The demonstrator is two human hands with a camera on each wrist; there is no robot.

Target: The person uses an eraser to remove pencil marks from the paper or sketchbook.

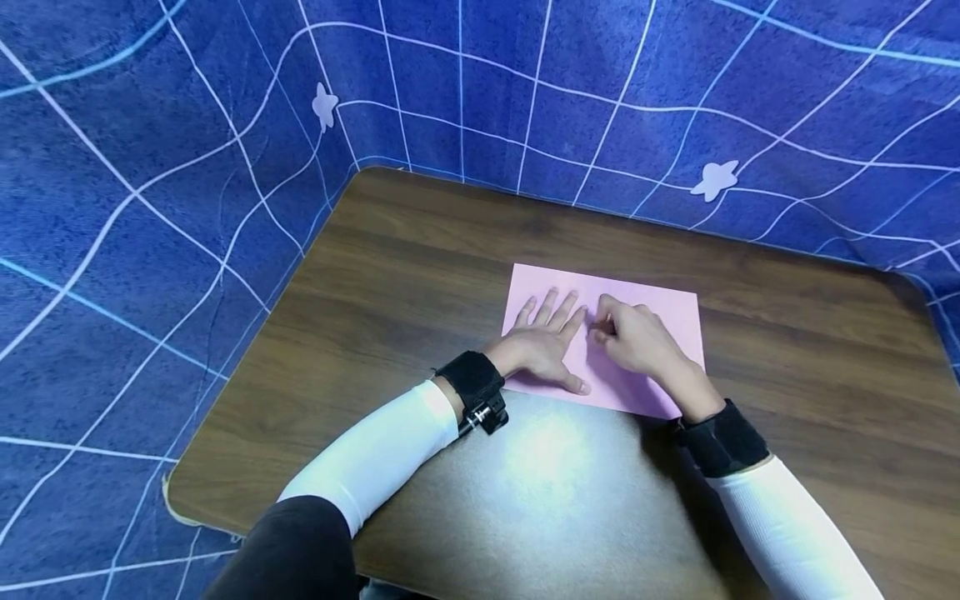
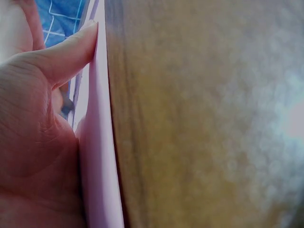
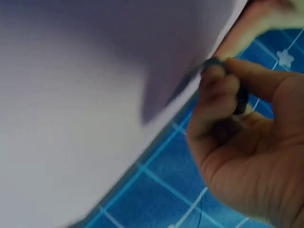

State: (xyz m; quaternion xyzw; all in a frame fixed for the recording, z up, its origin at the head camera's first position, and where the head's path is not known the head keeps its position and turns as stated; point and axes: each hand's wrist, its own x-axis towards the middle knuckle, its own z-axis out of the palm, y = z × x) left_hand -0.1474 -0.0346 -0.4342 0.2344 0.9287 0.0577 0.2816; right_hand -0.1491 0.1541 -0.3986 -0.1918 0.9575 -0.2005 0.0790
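Note:
A sheet of pink paper (image 1: 678,321) lies on the wooden table. My left hand (image 1: 543,346) rests flat on its left part, fingers spread and thumb stretched near the front edge. In the left wrist view, that thumb (image 2: 71,54) lies along the paper (image 2: 98,95). Just to the right, my right hand (image 1: 633,337) is over the middle of the sheet with its fingers curled. The right wrist view shows it pinching a small dark object (image 3: 242,100) close over the paper; the fingers hide most of it, and I cannot tell its kind.
The brown wooden table (image 1: 420,250) extends around the sheet, with a bright glare in front of it. Blue curtain-like cloth (image 1: 495,100) with white lines and star shapes hangs behind and to the left. Black straps (image 1: 723,437) circle both wrists.

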